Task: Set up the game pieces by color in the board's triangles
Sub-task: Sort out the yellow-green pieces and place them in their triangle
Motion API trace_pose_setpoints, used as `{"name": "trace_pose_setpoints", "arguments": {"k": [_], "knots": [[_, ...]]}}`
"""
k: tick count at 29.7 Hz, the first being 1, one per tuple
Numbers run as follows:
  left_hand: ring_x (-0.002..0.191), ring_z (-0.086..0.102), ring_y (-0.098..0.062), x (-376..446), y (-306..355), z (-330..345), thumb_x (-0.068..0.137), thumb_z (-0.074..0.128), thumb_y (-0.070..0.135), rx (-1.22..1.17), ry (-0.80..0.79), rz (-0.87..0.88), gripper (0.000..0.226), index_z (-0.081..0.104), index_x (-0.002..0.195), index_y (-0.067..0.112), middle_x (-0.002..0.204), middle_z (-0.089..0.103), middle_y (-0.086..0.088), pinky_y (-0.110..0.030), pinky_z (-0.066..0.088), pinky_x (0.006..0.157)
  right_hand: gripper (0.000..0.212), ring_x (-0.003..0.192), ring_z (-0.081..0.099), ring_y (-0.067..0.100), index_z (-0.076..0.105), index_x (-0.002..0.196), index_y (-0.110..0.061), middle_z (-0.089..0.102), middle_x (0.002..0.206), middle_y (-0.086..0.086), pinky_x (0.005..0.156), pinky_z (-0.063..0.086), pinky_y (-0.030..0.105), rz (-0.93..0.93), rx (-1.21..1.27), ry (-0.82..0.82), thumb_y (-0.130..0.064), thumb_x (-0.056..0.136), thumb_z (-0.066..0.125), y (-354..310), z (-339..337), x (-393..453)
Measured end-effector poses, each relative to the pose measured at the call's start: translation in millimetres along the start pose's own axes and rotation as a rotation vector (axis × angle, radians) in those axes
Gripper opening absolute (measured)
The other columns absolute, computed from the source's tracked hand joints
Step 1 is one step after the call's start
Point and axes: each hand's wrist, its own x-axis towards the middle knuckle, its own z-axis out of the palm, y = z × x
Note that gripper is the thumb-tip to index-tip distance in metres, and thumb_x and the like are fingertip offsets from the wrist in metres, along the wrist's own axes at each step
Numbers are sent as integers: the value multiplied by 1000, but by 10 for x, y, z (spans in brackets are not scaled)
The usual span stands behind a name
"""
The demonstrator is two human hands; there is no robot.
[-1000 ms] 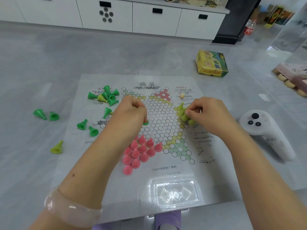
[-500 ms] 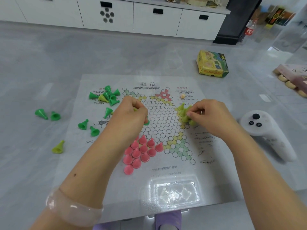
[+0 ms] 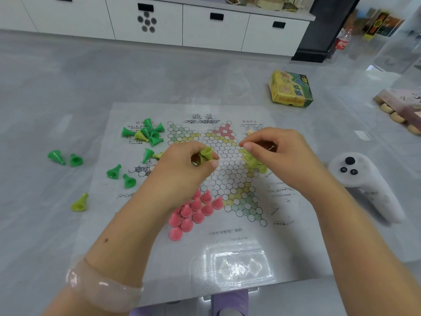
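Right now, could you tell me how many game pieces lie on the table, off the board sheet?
3, all left of the board sheet: two green pieces side by side, and one yellow-green piece nearer the person, by the sheet's edge. Arms may hide others.

You have ten pink pieces (image 3: 196,213) in view; about a dozen green pieces (image 3: 149,132); one board (image 3: 218,169); one box (image 3: 290,88).
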Motion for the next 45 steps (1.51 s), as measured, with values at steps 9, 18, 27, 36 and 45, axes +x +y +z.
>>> {"name": "trace_pose_setpoints", "arguments": {"k": [9, 18, 27, 36, 45], "knots": [[56, 36, -13, 0, 11, 24, 82, 65, 30, 23, -15, 37, 30, 63, 83, 1, 61, 41, -3, -24, 31, 52, 24, 74, 61, 8, 67, 91, -30, 66, 82, -1, 68, 49, 16, -155, 303, -163, -8, 82, 65, -159, 160, -49], [54, 41, -12, -8, 49, 18, 88, 54, 28, -51, -48, -52, 26, 59, 66, 14, 62, 50, 1, -24, 34, 57, 24, 80, 60, 3, 69, 96, -29, 66, 88, -13, 71, 51, 22, -226, 175, -182, -10, 83, 64, -173, 135, -72], [45, 33, -9, 12, 53, 30, 89, 45, 20, -76, -84, -117, 26, 55, 67, 14, 50, 40, 4, -24, 28, 50, 20, 76, 59, 2, 69, 93, -18, 66, 82, -8, 69, 50, 19, -278, 95, -138, -5, 78, 68, -164, 190, -73], [39, 33, -4, 9, 101, 11, 86, 40, 4, -184, -49, -139, 30, 64, 73, 16, 59, 48, 3, -17, 28, 41, 9, 70, 65, 2, 67, 83, -23, 70, 76, -6, 66, 52, 14, -63, 262, 30, -14, 82, 65, -78, 76, -75], [57, 37, -15, 34, 18, 2, 89, 41, 8, -101, 43, -141, 23, 57, 84, 24, 73, 55, 2, -24, 32, 52, 17, 59, 62, 3, 63, 84, -20, 70, 64, -7, 57, 49, 12, 202, 337, 139, -6, 88, 54, 184, -100, -104]]}}
